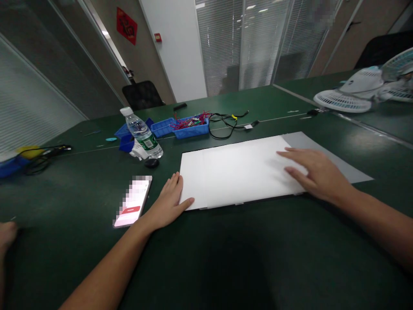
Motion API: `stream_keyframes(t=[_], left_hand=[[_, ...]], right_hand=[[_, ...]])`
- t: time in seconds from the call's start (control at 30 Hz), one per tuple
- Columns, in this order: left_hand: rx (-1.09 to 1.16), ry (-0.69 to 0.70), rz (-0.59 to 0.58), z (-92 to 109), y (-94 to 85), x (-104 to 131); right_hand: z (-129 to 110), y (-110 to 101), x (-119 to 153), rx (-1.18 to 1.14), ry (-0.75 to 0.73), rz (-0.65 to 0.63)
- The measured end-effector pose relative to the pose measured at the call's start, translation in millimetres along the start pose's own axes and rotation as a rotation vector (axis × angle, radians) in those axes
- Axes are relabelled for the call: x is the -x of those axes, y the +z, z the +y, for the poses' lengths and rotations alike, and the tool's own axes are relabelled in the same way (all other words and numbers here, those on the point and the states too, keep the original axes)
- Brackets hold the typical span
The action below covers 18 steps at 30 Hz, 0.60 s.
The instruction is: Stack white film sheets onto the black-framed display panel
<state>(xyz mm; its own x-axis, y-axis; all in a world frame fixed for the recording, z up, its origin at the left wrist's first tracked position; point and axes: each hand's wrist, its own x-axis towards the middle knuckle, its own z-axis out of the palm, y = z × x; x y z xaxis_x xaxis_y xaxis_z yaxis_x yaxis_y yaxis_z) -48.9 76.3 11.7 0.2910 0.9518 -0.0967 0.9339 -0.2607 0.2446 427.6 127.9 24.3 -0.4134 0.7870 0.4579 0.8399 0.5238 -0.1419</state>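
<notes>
A flat white panel [238,172] with a thin dark edge lies on the green table, covered by smooth white sheet material. From under my right hand a greyish white sheet [335,159] sticks out past the panel's right end. My left hand [171,200] rests at the panel's left edge, fingers stretched along it and thumb on the near corner. Over the right part of the panel is my right hand [318,174], fingers spread and slightly blurred; whether it touches the surface I cannot tell. Neither hand grasps anything.
Left of the panel lies a lit phone [134,202], with a black mouse [151,163] and a water bottle [142,134] behind it. Blue trays [192,131] hold red wires near black cables [226,125]. A fan [358,92] lies far right. Another person's hand [7,234] shows far left.
</notes>
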Motion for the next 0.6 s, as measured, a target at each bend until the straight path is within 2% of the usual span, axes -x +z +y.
stream_keyframes(t=[0.07,0.13,0.23,0.3,0.37,0.6], left_hand=[[0.024,0.0,0.011,-0.9,0.7,0.3],[0.05,-0.012,0.02,-2.0,1.9,0.1],[0.077,-0.034,0.016,-3.4,3.9,-0.8],[0.094,-0.045,0.01,-3.7,4.3,-1.4],[0.113,-0.054,0.01,-3.4,3.8,-1.6],[0.136,-0.047,0.032,1.1,-0.1,-1.7]], right_hand=[[30.1,-9.6,-1.4,0.119,0.321,0.01],[62.8,-17.2,0.8,0.222,0.57,-0.043],[103.6,-24.0,8.7,0.272,0.792,-0.161],[118.5,-25.6,13.2,0.247,0.873,-0.202],[122.7,-25.3,14.7,0.193,0.902,-0.208],[98.6,-21.8,7.6,0.096,0.889,-0.16]])
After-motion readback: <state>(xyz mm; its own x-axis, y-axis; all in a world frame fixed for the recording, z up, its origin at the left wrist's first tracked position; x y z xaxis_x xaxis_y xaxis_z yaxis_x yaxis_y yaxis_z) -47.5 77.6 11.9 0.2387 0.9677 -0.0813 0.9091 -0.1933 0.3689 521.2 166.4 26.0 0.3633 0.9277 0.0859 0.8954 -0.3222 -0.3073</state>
